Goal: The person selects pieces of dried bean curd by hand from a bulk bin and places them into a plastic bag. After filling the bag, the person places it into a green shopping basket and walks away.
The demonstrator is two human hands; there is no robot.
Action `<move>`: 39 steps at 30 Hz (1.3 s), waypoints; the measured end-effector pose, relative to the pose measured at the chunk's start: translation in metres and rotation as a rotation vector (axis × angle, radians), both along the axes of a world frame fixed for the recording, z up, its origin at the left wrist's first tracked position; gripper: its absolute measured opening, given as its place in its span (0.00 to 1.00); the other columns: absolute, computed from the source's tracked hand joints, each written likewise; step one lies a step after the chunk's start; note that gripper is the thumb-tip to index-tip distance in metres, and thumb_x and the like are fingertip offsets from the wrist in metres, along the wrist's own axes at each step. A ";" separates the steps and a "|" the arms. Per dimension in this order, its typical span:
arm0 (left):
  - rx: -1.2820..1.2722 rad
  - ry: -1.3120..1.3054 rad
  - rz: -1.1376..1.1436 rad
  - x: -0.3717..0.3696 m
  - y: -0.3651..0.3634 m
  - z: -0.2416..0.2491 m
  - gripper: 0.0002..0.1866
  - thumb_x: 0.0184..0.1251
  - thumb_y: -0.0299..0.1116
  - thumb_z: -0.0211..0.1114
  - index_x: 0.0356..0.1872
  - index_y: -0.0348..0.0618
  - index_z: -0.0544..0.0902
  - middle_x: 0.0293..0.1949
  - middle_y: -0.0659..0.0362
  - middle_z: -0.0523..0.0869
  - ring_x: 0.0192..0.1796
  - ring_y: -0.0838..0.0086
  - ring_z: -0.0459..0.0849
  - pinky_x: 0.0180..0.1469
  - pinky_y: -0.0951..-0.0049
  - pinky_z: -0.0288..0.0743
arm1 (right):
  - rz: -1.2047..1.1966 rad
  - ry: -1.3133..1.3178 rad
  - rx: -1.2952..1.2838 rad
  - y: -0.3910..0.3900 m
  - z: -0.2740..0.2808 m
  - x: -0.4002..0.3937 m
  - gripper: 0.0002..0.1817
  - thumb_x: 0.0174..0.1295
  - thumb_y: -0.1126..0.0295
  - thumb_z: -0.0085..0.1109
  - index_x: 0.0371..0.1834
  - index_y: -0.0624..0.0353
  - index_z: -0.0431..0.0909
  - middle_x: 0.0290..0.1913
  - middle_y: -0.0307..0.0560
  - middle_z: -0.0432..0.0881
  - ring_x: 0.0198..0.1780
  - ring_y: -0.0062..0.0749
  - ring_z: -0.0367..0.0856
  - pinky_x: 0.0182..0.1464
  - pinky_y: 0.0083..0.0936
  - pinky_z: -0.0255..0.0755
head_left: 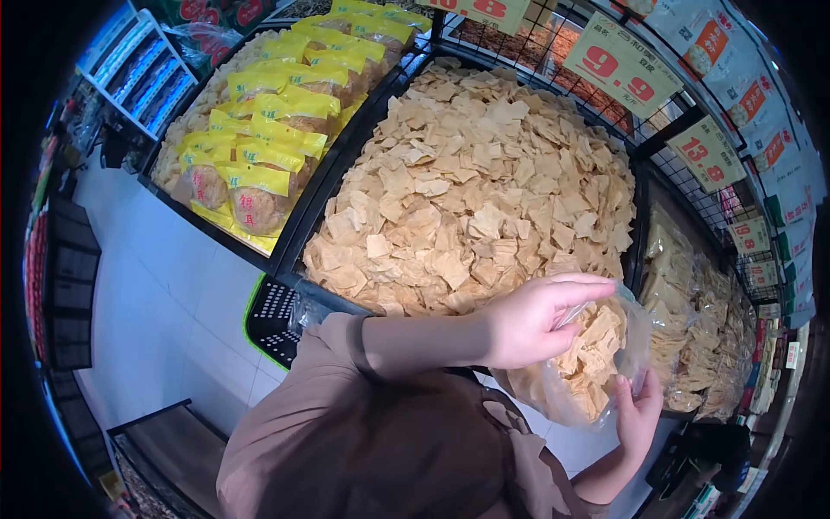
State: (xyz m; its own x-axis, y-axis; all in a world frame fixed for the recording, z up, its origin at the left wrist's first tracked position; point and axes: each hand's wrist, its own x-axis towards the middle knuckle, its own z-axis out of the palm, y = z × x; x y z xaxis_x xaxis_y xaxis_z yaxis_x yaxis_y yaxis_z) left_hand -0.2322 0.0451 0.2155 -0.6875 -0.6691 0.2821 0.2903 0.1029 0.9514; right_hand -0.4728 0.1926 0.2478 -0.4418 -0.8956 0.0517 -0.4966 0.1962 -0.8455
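Note:
A clear plastic bag (pixel 635 333) hangs partly filled with pale, flat, dried flakes (pixel 592 355), which look like dried tofu skin. My right hand (pixel 638 411) grips the bag's near right side, thumb at the rim and fingers behind the plastic. Across the bag's mouth reaches my left hand (pixel 540 322), its fingers stretched out and its thumb apart, over the flakes and close to the far rim. Just beyond both hands, a large black bin (pixel 298 229) holds a heap of the same kind of flakes (pixel 475 199).
Left of the heap are yellow-topped packets (pixel 259 186). To the right lie bagged dried sticks (pixel 683 320). Price signs (pixel 622 65) hang on a wire rack behind. A green-rimmed black basket (pixel 277 320) is beside my left arm. White floor tiles (pixel 156 285) extend left.

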 end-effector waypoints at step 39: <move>0.205 0.160 0.563 0.028 0.134 0.068 0.28 0.65 0.20 0.52 0.69 0.39 0.68 0.33 0.73 0.77 0.27 0.94 0.64 0.31 0.89 0.61 | 1.047 -0.530 -0.607 -0.064 0.025 -0.056 0.02 0.65 0.75 0.55 0.37 0.62 0.73 0.27 0.39 0.72 0.25 0.18 0.65 0.30 0.15 0.57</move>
